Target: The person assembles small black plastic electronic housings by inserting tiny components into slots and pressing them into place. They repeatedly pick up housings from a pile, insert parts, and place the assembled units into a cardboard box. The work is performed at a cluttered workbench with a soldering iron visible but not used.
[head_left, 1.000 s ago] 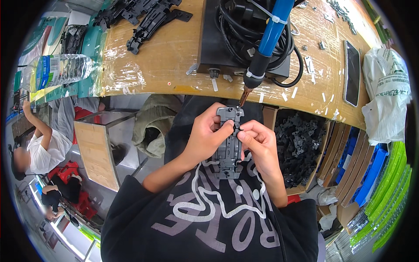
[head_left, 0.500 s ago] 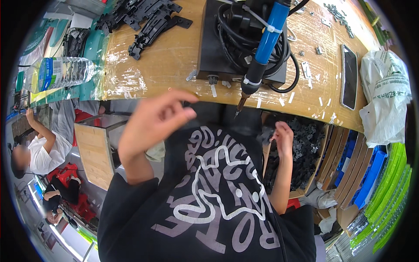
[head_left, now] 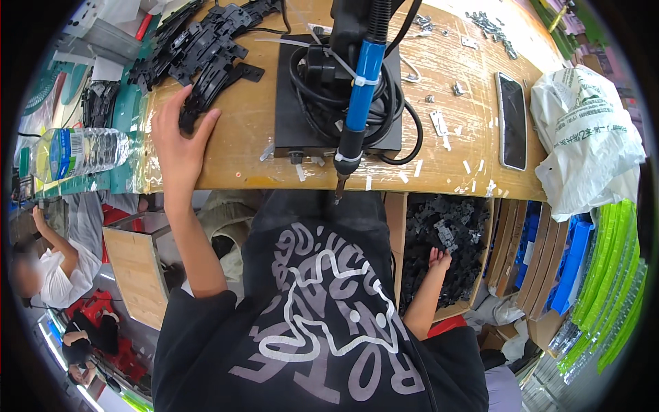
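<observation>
My left hand [head_left: 180,137] is on the table with thumb and fingers spread around the near end of a long black plastic part [head_left: 199,96]. That part lies at the edge of a pile of similar black plastic parts [head_left: 209,44]; whether my fingers touch it I cannot tell. Down on the right, my right hand [head_left: 440,259] pinches a small black plastic piece [head_left: 447,235] with a greyish sheen by its near edge. The piece is over an open box [head_left: 489,240] full of small black plastic parts [head_left: 429,275].
A blue-handled soldering iron [head_left: 364,86] hangs tip down before a black control box [head_left: 285,130] with coiled cable. Right of it lie a phone [head_left: 511,123], metal bits [head_left: 458,88] and a white plastic bag [head_left: 583,123]. A water bottle [head_left: 96,152] lies left; two people sit beyond.
My left hand has moved from in front of the table edge up to the black parts, its fingers spreading. My right hand has gone down over the box of parts. The view has shifted.
</observation>
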`<state>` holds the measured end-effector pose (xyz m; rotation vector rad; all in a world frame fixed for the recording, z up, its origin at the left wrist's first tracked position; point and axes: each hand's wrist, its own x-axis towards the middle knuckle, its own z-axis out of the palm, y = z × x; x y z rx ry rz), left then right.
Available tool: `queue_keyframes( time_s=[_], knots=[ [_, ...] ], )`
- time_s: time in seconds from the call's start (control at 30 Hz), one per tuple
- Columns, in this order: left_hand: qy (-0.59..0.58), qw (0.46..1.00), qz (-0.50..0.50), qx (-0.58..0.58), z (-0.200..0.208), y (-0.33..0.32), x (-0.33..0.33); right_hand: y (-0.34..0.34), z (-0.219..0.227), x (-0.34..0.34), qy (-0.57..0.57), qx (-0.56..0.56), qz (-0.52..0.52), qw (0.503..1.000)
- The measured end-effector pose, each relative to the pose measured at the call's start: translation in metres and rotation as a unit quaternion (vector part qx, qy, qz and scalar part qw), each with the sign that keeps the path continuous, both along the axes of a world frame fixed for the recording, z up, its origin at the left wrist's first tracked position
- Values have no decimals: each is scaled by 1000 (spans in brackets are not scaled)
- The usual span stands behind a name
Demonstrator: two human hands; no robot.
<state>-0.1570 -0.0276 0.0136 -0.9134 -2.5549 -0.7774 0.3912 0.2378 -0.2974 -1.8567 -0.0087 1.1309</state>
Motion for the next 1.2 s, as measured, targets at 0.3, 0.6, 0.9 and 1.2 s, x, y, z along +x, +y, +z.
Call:
queue_keyframes(
  time_s=[0.3,0.6,0.9,1.2],
  knots=[
    [-112,971,22,209,-4,-6,2,39,259,-195,-212,539,188,794],
    [-314,797,-20,515,-3,-24,9,119,360,-335,-213,502,598,588],
    [-334,727,-76,595,15,-36,37,245,309,-425,-482,419,630,442],
    [-410,699,-73,582,16,-27,65,241,307,-433,-609,401,622,287]
  ],
)
